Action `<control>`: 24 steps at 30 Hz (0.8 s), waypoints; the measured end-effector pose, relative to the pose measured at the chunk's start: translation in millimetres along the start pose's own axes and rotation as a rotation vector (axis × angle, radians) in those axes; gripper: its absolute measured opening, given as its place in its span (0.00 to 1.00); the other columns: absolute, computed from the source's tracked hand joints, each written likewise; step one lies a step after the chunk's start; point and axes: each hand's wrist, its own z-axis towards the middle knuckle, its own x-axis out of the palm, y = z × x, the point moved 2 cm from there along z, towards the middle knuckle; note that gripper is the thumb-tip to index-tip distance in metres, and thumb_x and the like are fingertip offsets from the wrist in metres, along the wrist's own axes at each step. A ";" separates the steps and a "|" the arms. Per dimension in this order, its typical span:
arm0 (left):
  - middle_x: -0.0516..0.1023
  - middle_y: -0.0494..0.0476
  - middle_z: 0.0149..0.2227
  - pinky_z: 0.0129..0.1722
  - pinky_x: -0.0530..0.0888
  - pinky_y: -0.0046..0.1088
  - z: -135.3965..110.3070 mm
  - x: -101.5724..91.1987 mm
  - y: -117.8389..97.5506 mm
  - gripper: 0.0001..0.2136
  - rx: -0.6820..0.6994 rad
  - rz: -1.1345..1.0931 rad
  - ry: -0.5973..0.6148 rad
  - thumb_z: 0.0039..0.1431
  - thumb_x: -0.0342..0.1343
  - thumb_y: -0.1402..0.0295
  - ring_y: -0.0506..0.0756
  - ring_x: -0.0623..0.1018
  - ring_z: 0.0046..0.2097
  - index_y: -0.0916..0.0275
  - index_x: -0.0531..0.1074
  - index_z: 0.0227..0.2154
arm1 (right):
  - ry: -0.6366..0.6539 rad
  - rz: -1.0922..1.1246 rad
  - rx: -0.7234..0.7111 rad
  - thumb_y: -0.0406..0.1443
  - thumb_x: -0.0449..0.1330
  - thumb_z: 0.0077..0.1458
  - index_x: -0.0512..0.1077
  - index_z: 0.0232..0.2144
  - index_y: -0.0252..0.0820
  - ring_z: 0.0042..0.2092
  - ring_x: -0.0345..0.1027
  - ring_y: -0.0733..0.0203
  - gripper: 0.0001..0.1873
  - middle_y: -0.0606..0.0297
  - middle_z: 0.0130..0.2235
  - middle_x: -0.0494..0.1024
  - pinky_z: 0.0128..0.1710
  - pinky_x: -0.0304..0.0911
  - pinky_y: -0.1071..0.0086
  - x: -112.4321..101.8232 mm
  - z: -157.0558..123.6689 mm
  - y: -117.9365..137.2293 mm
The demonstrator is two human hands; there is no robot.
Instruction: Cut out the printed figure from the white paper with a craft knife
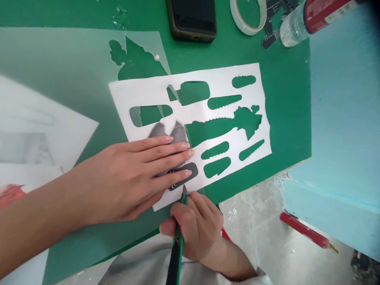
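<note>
A white sheet of paper [219, 174] with several cut-out holes lies at a slant on the green table. My left hand [148, 170] rests flat on it, fingers stretched out, partly covering grey printed shapes [179, 133] and a dark rounded shape [192, 170]. In my right hand [200, 225] is a green and black utility knife [178, 241]. Its blade tip meets the paper at the lower edge of the dark shape, just below my left fingers. Beneath the sheet lies a translucent sheet [74, 51] with a cut-out of its own.
At the table's far side are a phone [192, 18], a roll of tape [247, 29], dark cut pieces [270, 38] and a bottle with a red label [314, 18]. More papers [74, 122] lie at left. A red tube [305, 230] is on the floor at right, beyond the table edge.
</note>
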 end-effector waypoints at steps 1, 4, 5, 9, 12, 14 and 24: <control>0.65 0.60 0.75 0.82 0.48 0.36 0.1 0.1 0.0 0.21 0.000 0.002 -0.001 0.76 0.52 0.64 0.57 0.65 0.77 0.63 0.72 0.67 | -0.002 0.003 0.001 0.44 0.42 0.81 0.64 0.34 0.45 0.25 0.55 0.60 0.23 0.71 0.21 0.63 0.28 0.49 0.63 0.6 0.2 0.9; 0.65 0.59 0.75 0.82 0.49 0.37 0.5 0.4 0.0 0.22 0.012 0.020 -0.006 0.77 0.50 0.64 0.57 0.65 0.77 0.62 0.72 0.68 | 0.005 0.007 0.007 0.45 0.41 0.81 0.63 0.30 0.46 0.25 0.54 0.61 0.26 0.71 0.20 0.62 0.28 0.49 0.64 1.5 2.2 2.5; 0.65 0.59 0.75 0.82 0.49 0.37 0.5 0.5 0.1 0.22 0.015 0.020 -0.008 0.77 0.49 0.64 0.57 0.65 0.77 0.62 0.72 0.68 | 0.008 0.013 0.017 0.46 0.41 0.81 0.62 0.28 0.46 0.25 0.53 0.61 0.27 0.70 0.20 0.62 0.27 0.49 0.64 1.5 2.9 2.2; 0.65 0.60 0.75 0.82 0.50 0.38 0.2 0.3 0.2 0.22 0.017 0.016 -0.006 0.77 0.50 0.64 0.58 0.65 0.77 0.63 0.71 0.68 | 0.023 0.121 0.060 0.48 0.42 0.81 0.61 0.27 0.46 0.24 0.54 0.62 0.29 0.71 0.20 0.61 0.25 0.49 0.64 0.0 4.6 -2.0; 0.66 0.59 0.75 0.81 0.51 0.37 0.1 0.1 0.3 0.22 0.016 0.017 -0.008 0.76 0.52 0.63 0.58 0.65 0.76 0.62 0.72 0.68 | 0.056 0.200 0.059 0.48 0.41 0.81 0.63 0.29 0.45 0.24 0.56 0.63 0.28 0.71 0.21 0.65 0.25 0.52 0.65 -4.2 6.4 -6.7; 0.66 0.59 0.74 0.81 0.51 0.37 0.3 0.4 0.4 0.22 0.012 0.011 -0.008 0.76 0.52 0.63 0.57 0.65 0.76 0.62 0.72 0.68 | 0.094 0.222 0.052 0.46 0.41 0.81 0.66 0.33 0.44 0.24 0.59 0.64 0.25 0.71 0.23 0.70 0.26 0.54 0.66 -9.2 7.8 -10.3; 0.68 0.60 0.73 0.80 0.56 0.38 1.5 0.6 1.0 0.21 0.032 0.037 -0.055 0.76 0.52 0.68 0.59 0.69 0.74 0.61 0.73 0.67 | 0.015 0.441 0.230 0.41 0.51 0.74 0.75 0.34 0.44 0.28 0.61 0.58 0.18 0.64 0.27 0.67 0.28 0.56 0.62 -65.0 -2.7 -35.8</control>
